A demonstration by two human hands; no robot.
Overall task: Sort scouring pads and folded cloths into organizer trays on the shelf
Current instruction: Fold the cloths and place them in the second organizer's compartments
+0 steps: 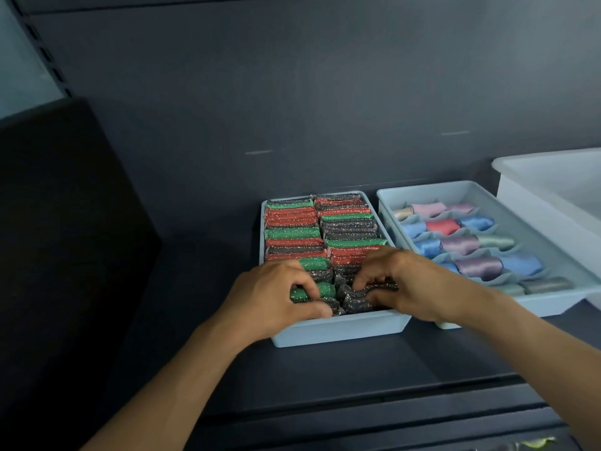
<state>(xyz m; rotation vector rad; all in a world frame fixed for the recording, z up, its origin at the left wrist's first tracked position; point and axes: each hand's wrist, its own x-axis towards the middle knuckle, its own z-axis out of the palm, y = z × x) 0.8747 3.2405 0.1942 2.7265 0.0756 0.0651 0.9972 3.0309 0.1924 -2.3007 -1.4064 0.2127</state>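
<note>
A pale blue tray (pixel 338 332) on the dark shelf is packed with two rows of glittery scouring pads (pixel 292 222) in green, red and dark grey. My left hand (pixel 270 297) curls its fingers over a green pad (pixel 320 289) at the tray's front left. My right hand (pixel 409 284) pinches a dark grey pad (pixel 357 301) at the front right. Beside it, a second pale blue tray (pixel 553 304) with dividers holds several rolled cloths (pixel 460 244) in pink, blue, purple and grey.
A white bin (pixel 549 177) stands at the far right, partly over the cloth tray's corner. A dark box or panel (pixel 65 222) rises at the left. The dark shelf surface (pixel 325 379) runs in front of the trays to its front edge.
</note>
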